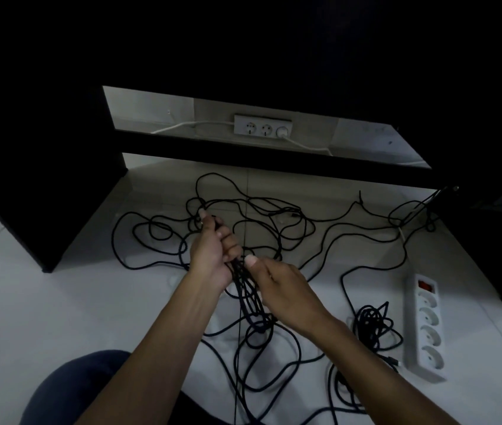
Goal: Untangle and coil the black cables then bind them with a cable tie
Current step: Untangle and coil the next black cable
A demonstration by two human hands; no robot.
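On the white floor (59, 302) below a dark desk, black cables (274, 222) sprawl tangled. Left hand (212, 253) grips a gathered bundle of loops (248, 297); right hand (286, 289) pinches the same bundle. 1 power strip (426, 325) lies right, near a smaller coil (373, 325).

Black cables (274, 228) sprawl over a pale white tiled floor (59, 302). A white power strip (426, 326) carries a red switch (425, 285). The wall socket (262, 127) and its cord (179, 126) are white; the desk (274, 50) is black.
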